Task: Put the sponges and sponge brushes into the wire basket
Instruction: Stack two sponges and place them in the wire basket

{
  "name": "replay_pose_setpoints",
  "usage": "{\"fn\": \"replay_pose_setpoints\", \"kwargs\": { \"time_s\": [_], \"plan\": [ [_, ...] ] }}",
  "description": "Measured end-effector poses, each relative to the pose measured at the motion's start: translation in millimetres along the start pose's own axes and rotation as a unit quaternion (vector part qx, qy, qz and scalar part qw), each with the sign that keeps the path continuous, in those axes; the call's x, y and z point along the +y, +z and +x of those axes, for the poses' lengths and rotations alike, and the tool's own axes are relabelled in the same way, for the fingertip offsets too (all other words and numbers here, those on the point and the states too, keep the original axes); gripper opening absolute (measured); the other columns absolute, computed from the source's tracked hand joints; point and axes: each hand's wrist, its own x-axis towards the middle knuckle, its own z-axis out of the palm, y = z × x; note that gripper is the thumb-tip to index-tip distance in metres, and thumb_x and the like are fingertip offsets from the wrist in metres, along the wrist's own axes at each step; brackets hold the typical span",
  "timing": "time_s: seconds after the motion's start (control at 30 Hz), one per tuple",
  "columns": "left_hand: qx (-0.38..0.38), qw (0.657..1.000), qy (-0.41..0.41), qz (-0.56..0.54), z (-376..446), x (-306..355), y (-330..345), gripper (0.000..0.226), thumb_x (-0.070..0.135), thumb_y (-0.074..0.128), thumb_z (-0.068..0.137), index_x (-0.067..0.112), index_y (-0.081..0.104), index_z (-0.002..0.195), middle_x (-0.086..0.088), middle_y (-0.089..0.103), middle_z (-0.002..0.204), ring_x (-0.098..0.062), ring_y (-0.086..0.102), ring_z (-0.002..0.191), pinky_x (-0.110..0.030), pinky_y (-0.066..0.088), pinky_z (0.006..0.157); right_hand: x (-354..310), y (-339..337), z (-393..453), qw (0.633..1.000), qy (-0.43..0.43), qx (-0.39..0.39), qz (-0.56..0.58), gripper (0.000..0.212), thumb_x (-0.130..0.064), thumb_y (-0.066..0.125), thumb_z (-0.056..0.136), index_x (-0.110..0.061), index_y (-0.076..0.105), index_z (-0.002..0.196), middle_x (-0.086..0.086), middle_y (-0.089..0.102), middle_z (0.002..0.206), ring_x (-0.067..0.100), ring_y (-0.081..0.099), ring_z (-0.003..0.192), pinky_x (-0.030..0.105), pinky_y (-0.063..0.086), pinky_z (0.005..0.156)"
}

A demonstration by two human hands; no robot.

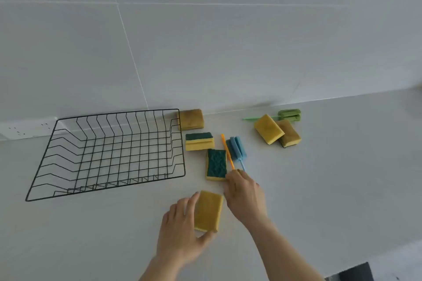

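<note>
Nothing is in the wire basket (109, 153) yet, which stands at the left of the counter (342, 178). The left hand (180, 230) has its grip closed around a yellow sponge (209, 211); the right hand (245, 196) pinches two brush handles (228, 155). Five sponges (199, 141) and a green brush (288, 115) lie further right, all still to go. The counter is pale grey, with a tiled wall (205, 41) behind.

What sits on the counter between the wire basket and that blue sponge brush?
In the head view, two green-topped yellow sponges and an orange handle lie between the wire basket and the blue sponge brush.
</note>
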Motion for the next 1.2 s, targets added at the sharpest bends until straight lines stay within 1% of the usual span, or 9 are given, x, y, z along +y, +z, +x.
{"fn": "replay_pose_setpoints", "kwargs": {
  "time_s": [0.13, 0.3, 0.47, 0.63, 0.77, 0.87, 0.93, 1.07, 1.2],
  "plan": [
    [0.007, 0.998, -0.064, 0.012, 16, 28, 10, 0.107, 0.087, 0.044, 0.064, 0.029, 0.014, 0.148, 0.009, 0.043, 0.132, -0.016, 0.044, 0.119, -0.032, 0.038, 0.096, 2, -6, 39, 0.999, -0.011, -0.038, 0.002, 0.039, -0.034, 0.06, 0.093, -0.024, 0.056, 0.13, -0.001, 0.059, 0.117, 0.026, 0.063, 0.098, 0.035, 0.049, 0.075],
    [0.025, 0.994, -0.11, -0.004, 25, 33, 16, 0.088, 0.065, 0.065, 0.066, 0.026, 0.03, 0.137, 0.009, 0.048, 0.122, -0.016, 0.048, 0.113, -0.032, 0.039, 0.096, 0, 6, 66, 0.994, -0.014, -0.101, -0.035, 0.066, -0.053, 0.06, 0.091, -0.025, 0.035, 0.145, 0.004, 0.046, 0.13, 0.029, 0.057, 0.11, 0.038, 0.048, 0.088],
    [0.096, 0.992, -0.078, -0.017, 18, 6, -3, 0.071, 0.013, 0.087, 0.054, 0.031, 0.043, 0.108, 0.009, 0.044, 0.103, -0.017, 0.053, 0.083, -0.032, 0.047, 0.082, -10, 27, 73, 0.985, -0.015, -0.112, -0.127, 0.083, -0.079, 0.051, 0.08, -0.023, 0.037, 0.14, 0.008, 0.048, 0.128, 0.031, 0.054, 0.111, 0.042, 0.042, 0.098],
    [0.108, 0.992, -0.004, 0.062, 7, -15, -20, 0.065, -0.012, 0.073, 0.045, 0.027, 0.048, 0.09, 0.008, 0.043, 0.101, -0.017, 0.049, 0.082, -0.029, 0.048, 0.077, -18, 39, 67, 0.985, -0.072, -0.098, -0.126, 0.063, -0.052, 0.066, 0.085, -0.022, 0.041, 0.134, 0.008, 0.046, 0.129, 0.03, 0.052, 0.114, 0.04, 0.041, 0.1],
    [0.061, 0.996, 0.021, 0.061, -15, -24, -16, 0.064, 0.0, 0.081, 0.046, 0.028, 0.041, 0.088, 0.009, 0.045, 0.1, -0.013, 0.049, 0.082, -0.024, 0.048, 0.074, -12, 37, 61, 0.973, -0.161, -0.161, -0.036, 0.068, -0.024, 0.071, 0.083, -0.029, 0.037, 0.141, -0.004, 0.042, 0.14, 0.02, 0.046, 0.116, 0.034, 0.043, 0.1],
    [0.015, 0.999, 0.023, 0.036, -31, -31, -14, 0.068, 0.033, 0.09, 0.049, 0.031, 0.039, 0.094, 0.013, 0.049, 0.097, -0.006, 0.048, 0.081, -0.014, 0.041, 0.069, -6, 34, 55, 0.961, -0.177, -0.21, 0.025, 0.078, -0.012, 0.07, 0.083, -0.032, 0.029, 0.146, -0.007, 0.037, 0.146, 0.017, 0.041, 0.128, 0.032, 0.041, 0.106],
    [0.015, 0.999, 0.026, 0.025, -37, -33, -14, 0.065, 0.054, 0.081, 0.057, 0.034, 0.041, 0.104, 0.015, 0.05, 0.102, -0.005, 0.048, 0.086, -0.014, 0.04, 0.076, -1, 36, 50, 0.962, -0.174, -0.208, 0.032, 0.085, -0.016, 0.073, 0.082, -0.03, 0.023, 0.15, -0.006, 0.033, 0.15, 0.017, 0.038, 0.133, 0.032, 0.039, 0.11],
    [0.018, 0.999, 0.009, 0.031, -38, -41, -12, 0.078, 0.066, 0.064, 0.069, 0.037, 0.034, 0.134, 0.014, 0.044, 0.131, -0.01, 0.041, 0.123, -0.03, 0.031, 0.109, 6, 40, 45, 0.975, -0.13, -0.179, 0.013, 0.084, -0.035, 0.076, 0.083, -0.028, 0.025, 0.149, -0.004, 0.045, 0.137, 0.016, 0.048, 0.122, 0.032, 0.046, 0.102],
    [0.002, 1.0, -0.029, -0.009, -30, -40, -14, 0.086, 0.063, 0.069, 0.073, 0.037, 0.024, 0.141, 0.015, 0.043, 0.134, -0.008, 0.043, 0.122, -0.027, 0.038, 0.104, 0, 35, 45, 0.965, -0.148, -0.203, 0.08, 0.076, -0.031, 0.078, 0.08, -0.031, 0.036, 0.143, -0.008, 0.049, 0.13, 0.012, 0.052, 0.114, 0.029, 0.05, 0.094]
  ]
}}
